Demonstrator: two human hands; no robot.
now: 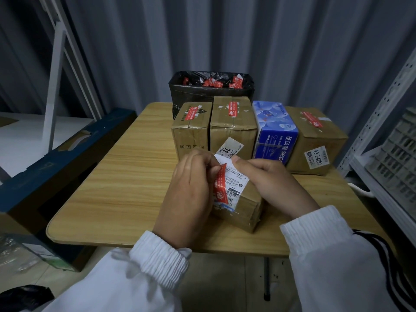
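Note:
A small cardboard parcel lies on the wooden table near its front edge, between my hands. It carries a white shipping label and a red sticker. My left hand pinches the upper end of the red sticker, which curls up off the label. My right hand grips the parcel from the right, thumb on the far edge of the label. Both wrists wear white sleeves.
Behind the parcel stand three brown boxes with red stickers, and a blue tissue pack. A black-lined bin holds several red sticker scraps. A metal shelf is at the right, a dark carton at the left.

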